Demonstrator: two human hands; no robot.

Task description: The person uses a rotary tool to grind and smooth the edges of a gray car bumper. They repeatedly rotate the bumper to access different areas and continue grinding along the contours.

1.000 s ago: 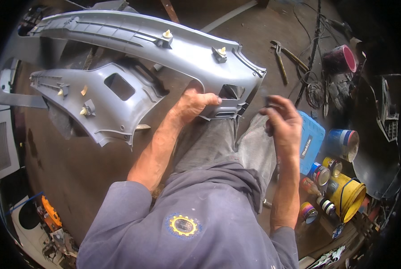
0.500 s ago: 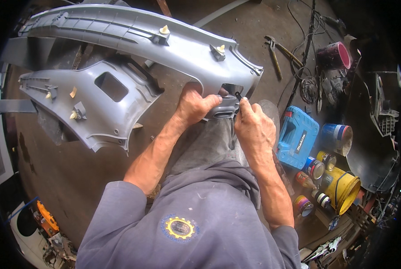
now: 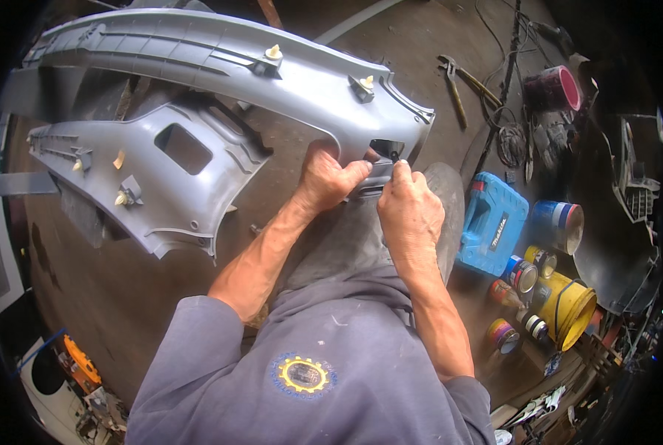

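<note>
A long grey plastic car trim panel (image 3: 302, 100) lies across the upper left, its right end reaching my lap. My left hand (image 3: 324, 176) grips this panel's near edge, thumb beside the rectangular cutout (image 3: 385, 147), the other fingers out of sight beneath. Closed in a fist, my right hand (image 3: 411, 211) holds a thin dark tool (image 3: 394, 156) whose tip is at the cutout's right corner. Its kind is hidden by my fingers. Pale clips (image 3: 273, 53) stand on the panel's bosses. A second, shorter grey trim panel (image 3: 142, 159) rests to the left.
On the floor to the right are a blue tool case (image 3: 492, 222), paint cans (image 3: 558, 225), a yellow bucket (image 3: 572, 315) and a pink-rimmed bucket (image 3: 552, 89). Pliers-like tools (image 3: 456, 93) and cables (image 3: 503, 111) lie farther off. A white panel (image 3: 46, 378) is at lower left.
My right hand has shifted slightly left, its tool still at the cutout. My left thumb has moved a little right. The long panel has hardly moved.
</note>
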